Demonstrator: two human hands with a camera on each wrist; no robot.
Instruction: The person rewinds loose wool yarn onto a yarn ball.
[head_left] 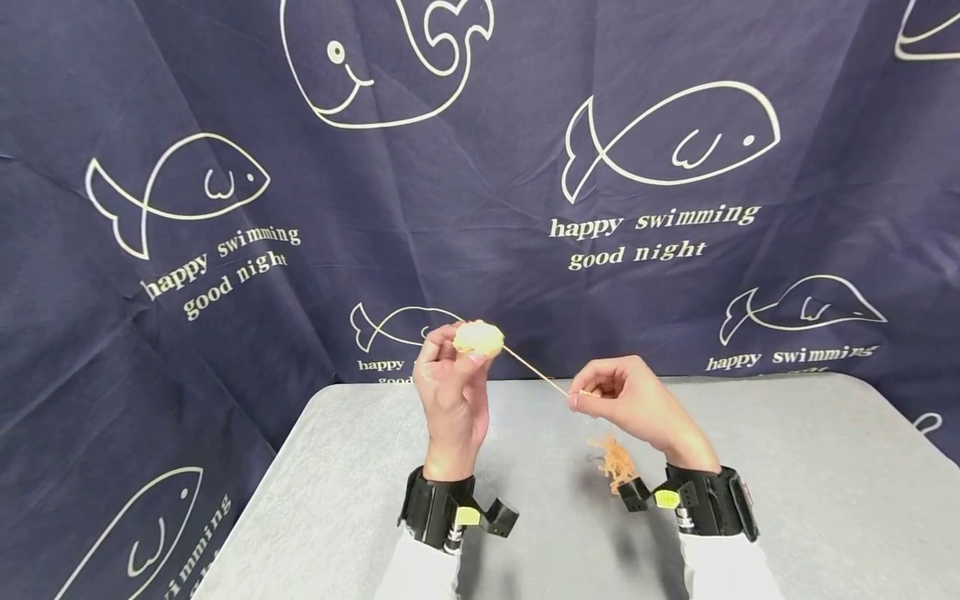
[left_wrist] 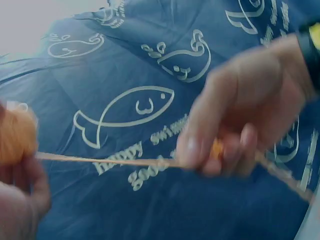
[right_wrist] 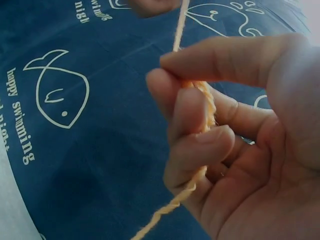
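Observation:
My left hand (head_left: 450,375) is raised above the grey table (head_left: 787,483) and grips a small ball of pale orange yarn (head_left: 478,337) at its fingertips. A taut strand of yarn (head_left: 536,372) runs from the ball down to my right hand (head_left: 622,396), which pinches it between thumb and curled fingers (right_wrist: 200,105). In the left wrist view the strand (left_wrist: 100,160) stretches from the blurred ball (left_wrist: 17,135) to the right hand (left_wrist: 240,115). A loose tangle of orange yarn (head_left: 617,462) lies on the table below my right wrist.
A dark blue cloth with white fish and whale drawings (head_left: 660,142) hangs behind and around the table. Black camera bands sit on both wrists (head_left: 442,508) (head_left: 705,500). The grey table surface spreads to both sides of the hands.

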